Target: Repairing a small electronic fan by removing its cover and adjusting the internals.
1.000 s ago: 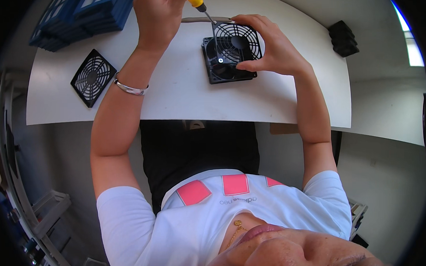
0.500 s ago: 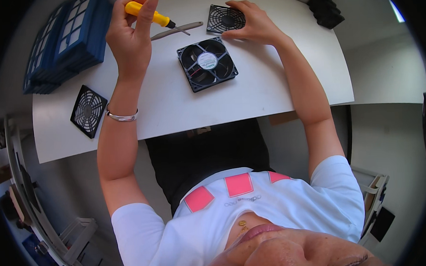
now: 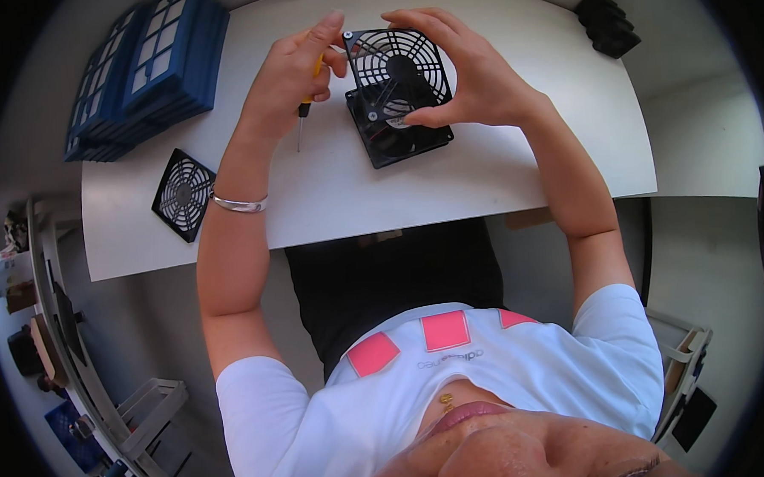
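In my left hand (image 3: 280, 83) is a screwdriver (image 3: 305, 109) with a yellow handle, mostly hidden by the fingers; its shaft points down toward me. My right hand (image 3: 490, 76) grips a black square fan grille (image 3: 421, 59) by its right side, thumb below and fingers along the top. The grille is held up over a black square cooling fan (image 3: 386, 146) that rests on the white table, covering its far part. Fingertips of my left hand are close to the grille's left edge; whether they touch it I cannot tell. A second fan grille (image 3: 183, 193) lies beside my left forearm.
Blue bins (image 3: 149, 74) with white grid fronts stand on the white table (image 3: 313, 216) at the far left. A black ridged object (image 3: 607, 24) sits at the far right corner. Grey shelving (image 3: 151, 419) is on the floor at left.
My right hand has lifted the grille off the table and brought it nearer, over the fan. My left hand has moved toward it, turning the screwdriver to point down.
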Available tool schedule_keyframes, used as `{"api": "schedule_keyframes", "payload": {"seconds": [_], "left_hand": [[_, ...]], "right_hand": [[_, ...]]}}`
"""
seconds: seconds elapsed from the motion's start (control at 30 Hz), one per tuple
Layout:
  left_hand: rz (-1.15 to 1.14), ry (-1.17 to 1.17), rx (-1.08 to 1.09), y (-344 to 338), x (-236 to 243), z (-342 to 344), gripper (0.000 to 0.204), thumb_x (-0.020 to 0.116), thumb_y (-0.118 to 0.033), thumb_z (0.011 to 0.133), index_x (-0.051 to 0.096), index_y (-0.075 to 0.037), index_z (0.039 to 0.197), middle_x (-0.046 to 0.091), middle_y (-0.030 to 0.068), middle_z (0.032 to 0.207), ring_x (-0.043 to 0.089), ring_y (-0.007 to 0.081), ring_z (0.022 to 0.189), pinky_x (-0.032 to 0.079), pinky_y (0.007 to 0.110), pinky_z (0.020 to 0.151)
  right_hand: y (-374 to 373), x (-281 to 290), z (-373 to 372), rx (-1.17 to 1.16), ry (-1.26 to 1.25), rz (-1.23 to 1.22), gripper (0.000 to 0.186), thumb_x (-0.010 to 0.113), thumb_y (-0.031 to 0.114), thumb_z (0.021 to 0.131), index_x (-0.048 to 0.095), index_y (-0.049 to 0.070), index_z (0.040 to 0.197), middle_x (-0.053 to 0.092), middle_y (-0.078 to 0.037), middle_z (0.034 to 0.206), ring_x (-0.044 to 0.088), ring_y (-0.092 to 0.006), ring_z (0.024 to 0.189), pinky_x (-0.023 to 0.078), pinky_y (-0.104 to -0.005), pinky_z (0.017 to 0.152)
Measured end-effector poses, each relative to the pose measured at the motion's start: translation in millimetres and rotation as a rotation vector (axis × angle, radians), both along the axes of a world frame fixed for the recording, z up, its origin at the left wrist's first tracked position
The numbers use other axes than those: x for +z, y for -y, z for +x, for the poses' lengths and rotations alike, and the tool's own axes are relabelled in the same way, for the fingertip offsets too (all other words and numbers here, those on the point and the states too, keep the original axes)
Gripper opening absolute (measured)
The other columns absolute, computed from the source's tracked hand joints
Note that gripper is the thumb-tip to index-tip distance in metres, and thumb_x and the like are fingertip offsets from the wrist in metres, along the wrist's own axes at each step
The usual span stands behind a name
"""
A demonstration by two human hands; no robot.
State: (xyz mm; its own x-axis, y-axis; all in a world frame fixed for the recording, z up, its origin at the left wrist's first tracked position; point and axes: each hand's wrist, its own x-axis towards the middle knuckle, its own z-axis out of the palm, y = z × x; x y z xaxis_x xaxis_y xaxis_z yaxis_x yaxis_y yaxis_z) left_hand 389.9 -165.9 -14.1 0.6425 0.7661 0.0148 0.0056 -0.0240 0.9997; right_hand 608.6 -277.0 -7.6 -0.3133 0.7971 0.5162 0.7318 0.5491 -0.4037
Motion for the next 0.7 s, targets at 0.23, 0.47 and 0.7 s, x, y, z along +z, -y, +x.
{"api": "schedule_keyframes", "payload": {"seconds": [0.23,0.47,0.7], "left_hand": [[-0.083,0.002,-0.132,-6.8,-2.4,-4.8,0.04,0.064,-0.042,0.093,0.065,-0.002,0.091,0.064,0.0055,0.075,0.04,0.0029,0.048,0.034,0.02,0.046],[-0.02,-0.03,-0.123,-9.1,-8.2,-2.7,0.029,0.069,-0.034,0.093,0.066,-0.004,0.092,0.064,0.0034,0.073,0.043,0.0036,0.049,0.036,0.018,0.047],[0.067,-0.138,-0.028,-5.5,-6.1,-0.8,0.028,0.069,-0.036,0.093,0.065,-0.008,0.093,0.059,-0.0017,0.069,0.037,0.0009,0.047,0.032,0.018,0.048]], "right_hand": [[-0.1,-2.9,-1.2,-0.001,0.016,-0.013,0.096,0.09,0.028,0.061,0.043,0.012,0.143,0.051,-0.014,0.133,0.048,-0.0323,0.126,0.044,-0.0418,0.106],[-0.4,-7.1,-0.9,0.007,0.012,-0.046,0.1,0.091,0.022,0.059,0.041,0.011,0.145,0.05,-0.01,0.141,0.047,-0.0308,0.129,0.042,-0.0423,0.109],[0.7,-5.0,-1.1,-0.021,0.004,-0.052,0.1,0.092,0.022,0.06,0.041,0.011,0.145,0.052,-0.011,0.138,0.048,-0.03,0.13,0.042,-0.0416,0.109]]}}
